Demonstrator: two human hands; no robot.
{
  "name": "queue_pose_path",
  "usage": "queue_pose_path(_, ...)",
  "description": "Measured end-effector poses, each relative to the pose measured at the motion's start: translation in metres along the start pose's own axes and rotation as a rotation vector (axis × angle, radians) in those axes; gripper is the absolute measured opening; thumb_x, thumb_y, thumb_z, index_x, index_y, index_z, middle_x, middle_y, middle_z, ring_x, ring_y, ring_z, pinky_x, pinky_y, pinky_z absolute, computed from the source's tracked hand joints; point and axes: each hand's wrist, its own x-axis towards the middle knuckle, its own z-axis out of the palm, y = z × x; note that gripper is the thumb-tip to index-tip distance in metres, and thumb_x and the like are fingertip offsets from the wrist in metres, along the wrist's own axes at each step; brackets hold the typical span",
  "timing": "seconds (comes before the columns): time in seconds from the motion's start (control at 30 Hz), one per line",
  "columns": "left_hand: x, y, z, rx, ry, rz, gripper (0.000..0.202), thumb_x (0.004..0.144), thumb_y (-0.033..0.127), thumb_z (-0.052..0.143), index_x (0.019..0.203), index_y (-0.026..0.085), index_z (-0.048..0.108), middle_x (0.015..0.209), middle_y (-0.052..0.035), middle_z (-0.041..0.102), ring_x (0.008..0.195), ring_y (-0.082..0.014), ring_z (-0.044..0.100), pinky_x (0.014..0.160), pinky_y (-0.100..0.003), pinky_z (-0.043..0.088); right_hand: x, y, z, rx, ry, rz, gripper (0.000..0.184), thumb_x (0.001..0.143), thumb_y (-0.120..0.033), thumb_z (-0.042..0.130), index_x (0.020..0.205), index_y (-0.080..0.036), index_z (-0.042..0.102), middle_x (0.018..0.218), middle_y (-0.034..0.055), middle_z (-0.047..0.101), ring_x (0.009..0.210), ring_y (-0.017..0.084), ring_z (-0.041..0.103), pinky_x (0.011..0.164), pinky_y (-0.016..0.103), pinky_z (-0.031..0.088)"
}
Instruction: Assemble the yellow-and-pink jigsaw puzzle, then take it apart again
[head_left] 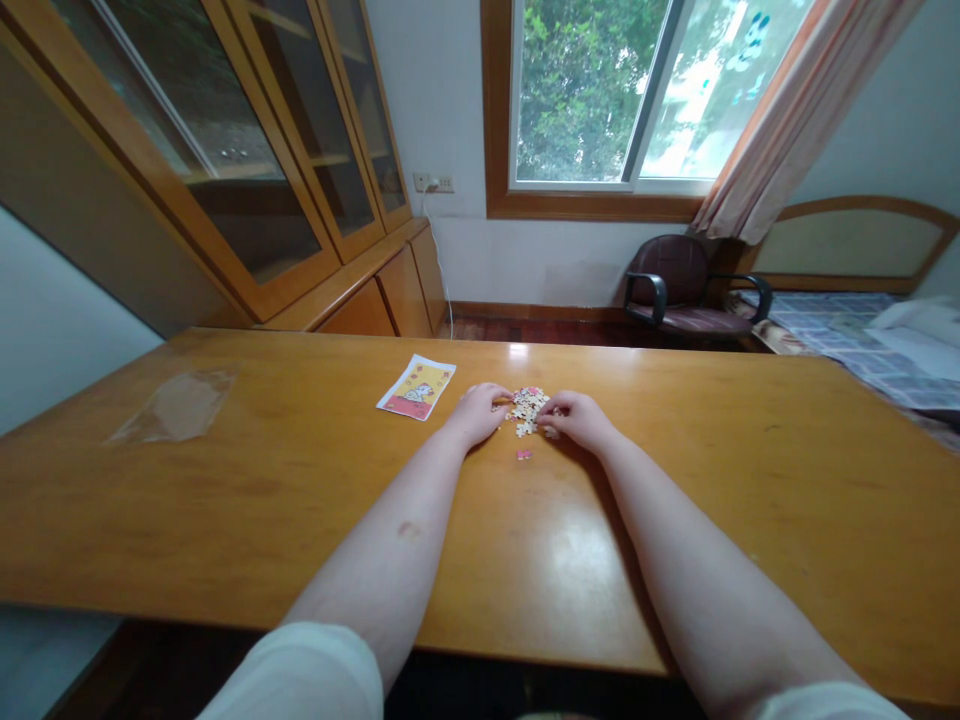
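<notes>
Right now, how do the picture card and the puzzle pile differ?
The picture card is one flat sheet; the puzzle pile is many small pieces. The card is left of the left hand; the pile lies between it and the right hand. Both rest on the table.

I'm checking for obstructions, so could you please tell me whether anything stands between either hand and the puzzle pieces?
Nothing visible does: the left hand and right hand are at opposite sides of the pieces, and the card lies outside, beyond the left hand.
</notes>
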Motion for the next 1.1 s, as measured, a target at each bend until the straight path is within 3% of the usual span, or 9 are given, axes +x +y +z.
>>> queue_pose_path(0.1, -0.002, 0.004, -0.002, 0.006, 0.008, 0.044, 0.027, 0.079, 0.020, 0.062, 0.104, 0.020, 0.072, 0.109, -0.0058, 0.069, 0.105, -0.0219, 0.060, 0.099, -0.036, 0.046, 0.003, 0.007, -0.008, -0.052, 0.198, -0.013, 0.013, 0.072, -0.032, 0.069, 0.074, -0.020, 0.074, 0.075, 0.0029, 0.067, 0.071, 0.016, 0.057, 0.068, 0.029, 0.044)
queue_pose_path(0.17, -0.004, 0.008, -0.003, -0.002, -0.009, 0.101, 0.027, 0.077, 0.024, 0.066, 0.103, 0.023, 0.072, 0.112, -0.0046, 0.068, 0.107, -0.0220, 0.059, 0.101, -0.036, 0.044, 0.002, 0.009, -0.012, -0.055, 0.223, 0.002, 0.015, 0.072, -0.034, 0.069, 0.074, -0.020, 0.074, 0.074, 0.0031, 0.068, 0.070, 0.017, 0.057, 0.067, 0.029, 0.044)
queue_pose_path(0.43, -0.007, 0.013, -0.005, 0.006, -0.168, 0.202, 0.004, 0.073, 0.029, 0.074, 0.075, 0.027, 0.076, 0.113, -0.0019, 0.066, 0.111, -0.0229, 0.057, 0.101, -0.038, 0.042, -0.009, -0.014, -0.009, -0.070, -0.280, -0.019, 0.019, 0.065, -0.037, 0.076, 0.070, -0.018, 0.076, 0.064, 0.0001, 0.068, 0.059, 0.013, 0.055, 0.057, 0.024, 0.040)
queue_pose_path(0.57, -0.006, 0.013, -0.004, 0.018, -0.185, 0.190, 0.005, 0.074, 0.029, 0.072, 0.077, 0.027, 0.075, 0.113, -0.0014, 0.067, 0.111, -0.0228, 0.057, 0.101, -0.038, 0.042, -0.010, -0.016, -0.011, -0.081, -0.371, -0.047, 0.028, 0.066, -0.046, 0.077, 0.068, -0.018, 0.075, 0.062, 0.0004, 0.068, 0.058, 0.013, 0.056, 0.056, 0.024, 0.039)
queue_pose_path(0.63, -0.006, 0.013, -0.003, 0.021, -0.178, 0.190, 0.007, 0.076, 0.029, 0.070, 0.080, 0.026, 0.075, 0.112, -0.0014, 0.067, 0.110, -0.0222, 0.058, 0.101, -0.037, 0.042, -0.008, -0.013, -0.013, -0.085, -0.337, -0.063, 0.033, 0.069, -0.051, 0.074, 0.070, -0.017, 0.075, 0.064, 0.0017, 0.068, 0.062, 0.014, 0.058, 0.060, 0.025, 0.043)
queue_pose_path(0.77, -0.006, 0.012, -0.003, 0.032, -0.129, 0.148, 0.028, 0.075, 0.033, 0.072, 0.102, 0.026, 0.071, 0.116, -0.0030, 0.065, 0.112, -0.0224, 0.056, 0.103, -0.037, 0.042, -0.003, -0.003, -0.017, -0.279, -0.151, -0.168, 0.047, 0.069, -0.054, 0.074, 0.102, -0.020, 0.074, 0.102, 0.0093, 0.071, 0.098, 0.024, 0.062, 0.091, 0.036, 0.045)
queue_pose_path(0.9, -0.007, 0.013, -0.004, 0.107, -0.103, 0.028, 0.057, 0.075, 0.042, 0.070, 0.127, 0.024, 0.058, 0.136, -0.0088, 0.052, 0.126, -0.0269, 0.047, 0.109, -0.040, 0.037, -0.005, 0.003, -0.011, -0.567, -0.185, -0.038, 0.104, 0.061, -0.066, 0.074, 0.147, -0.021, 0.038, 0.151, 0.0186, 0.036, 0.138, 0.038, 0.032, 0.111, 0.057, 0.022)
queue_pose_path(1.0, -0.008, 0.013, -0.004, 0.205, -0.190, -0.107, 0.076, 0.077, 0.057, 0.062, 0.142, 0.022, 0.042, 0.153, -0.0124, 0.034, 0.139, -0.0315, 0.032, 0.114, -0.047, 0.027, -0.007, 0.003, -0.004, -0.661, -0.275, 0.060, 0.107, 0.068, -0.072, 0.064, 0.153, -0.021, 0.022, 0.157, 0.0174, 0.020, 0.145, 0.038, 0.016, 0.113, 0.063, 0.010)
queue_pose_path(1.1, -0.008, 0.012, -0.001, 0.301, -0.296, -0.136, 0.091, 0.078, 0.066, 0.053, 0.151, 0.020, 0.024, 0.159, -0.0128, 0.019, 0.146, -0.0320, 0.017, 0.118, -0.053, 0.010, -0.006, 0.002, 0.002, -0.702, -0.283, 0.081, 0.102, 0.075, -0.073, 0.055, 0.154, -0.021, 0.018, 0.159, 0.0148, 0.017, 0.146, 0.035, 0.013, 0.113, 0.064, 0.008)
